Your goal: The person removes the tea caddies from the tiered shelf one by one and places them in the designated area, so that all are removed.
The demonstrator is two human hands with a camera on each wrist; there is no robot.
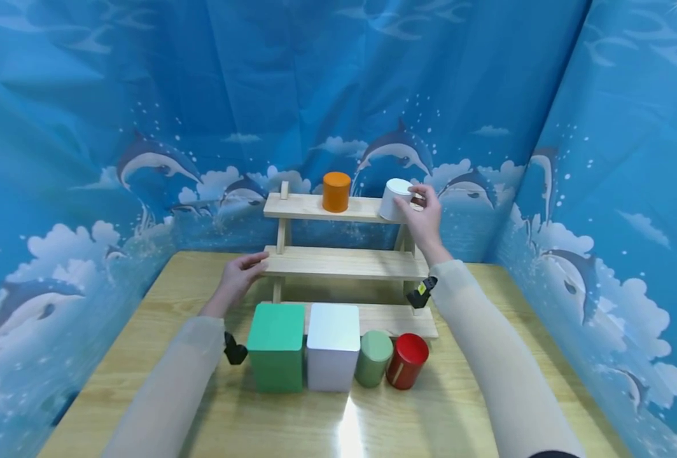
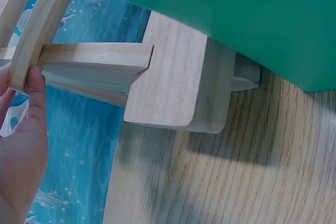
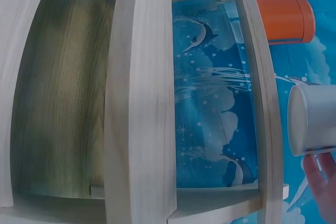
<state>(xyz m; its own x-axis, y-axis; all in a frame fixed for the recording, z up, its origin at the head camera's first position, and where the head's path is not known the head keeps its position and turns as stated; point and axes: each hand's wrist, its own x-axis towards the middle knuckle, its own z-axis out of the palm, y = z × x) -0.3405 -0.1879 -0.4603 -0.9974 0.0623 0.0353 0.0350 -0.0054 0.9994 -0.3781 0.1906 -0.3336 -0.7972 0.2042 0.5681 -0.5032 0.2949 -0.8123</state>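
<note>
A three-tier wooden display shelf (image 1: pixel 338 263) stands on the table. My left hand (image 1: pixel 240 280) pinches the left end of its middle board, thumb and fingers on either side in the left wrist view. With thumb and fingers, my right hand (image 1: pixel 424 216) holds a white canister (image 1: pixel 394 202) by its right side at the right end of the top board. The canister is slightly tilted, and its base shows a small gap from the board (image 3: pixel 270 108) in the right wrist view. An orange canister (image 1: pixel 336 193) stands upright on the top board, left of the white one.
Before the shelf, a green block (image 1: pixel 277 350), a white block (image 1: pixel 333 350), a light green canister (image 1: pixel 374 359) and a red canister (image 1: pixel 408 362) stand in a row on the wooden table (image 1: pixel 270 426). A blue dolphin-print curtain (image 1: pixel 338 83) surrounds the back and sides.
</note>
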